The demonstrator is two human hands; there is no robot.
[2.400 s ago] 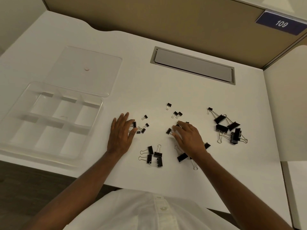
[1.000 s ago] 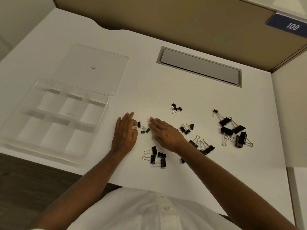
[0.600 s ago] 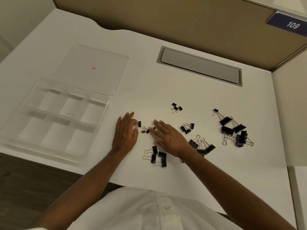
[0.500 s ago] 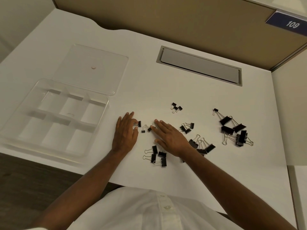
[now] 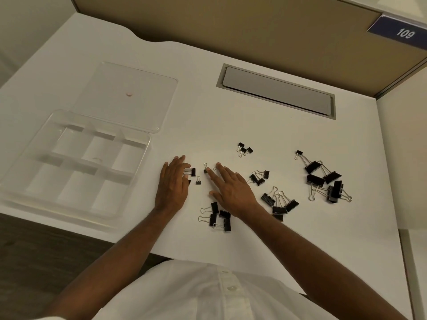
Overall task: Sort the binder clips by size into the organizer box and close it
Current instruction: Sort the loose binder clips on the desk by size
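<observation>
- Down on the white counter (image 5: 231,116), both hands lie flat, palms down, fingers spread wide; neither holds anything.
- The left hand (image 5: 172,182) rests right of the organizer box, its fingertips (image 5: 184,174) touching a small binder clip (image 5: 193,172); a second tiny clip (image 5: 198,180) lies just beside it.
- The right hand (image 5: 231,188) lies close beside the left, one fingertip (image 5: 208,170) against another small clip (image 5: 205,168).
- The organizer box (image 5: 147,144), clear plastic with six compartments in two rows, sits at the near left edge of the counter; every compartment looks bare.
- Its clear lid (image 5: 124,95) lies flat on the far side of the box, touching or slightly overlapping its far rim, with a small pale dot (image 5: 129,94) on it.
- A cluster of medium clips (image 5: 217,215) lies near the right wrist, on the near side.
- Three small clips (image 5: 244,149) sit together beyond the right hand.
- More small clips (image 5: 260,177) lie right of that hand, with a medium group (image 5: 279,203) nearer and partly under the forearm.
- The largest clips (image 5: 323,179) are piled well to the right.
- A grey cable hatch (image 5: 277,91) is set into the far counter, and a blue sign reading 109 (image 5: 403,33) hangs on the partition at the far right.
</observation>
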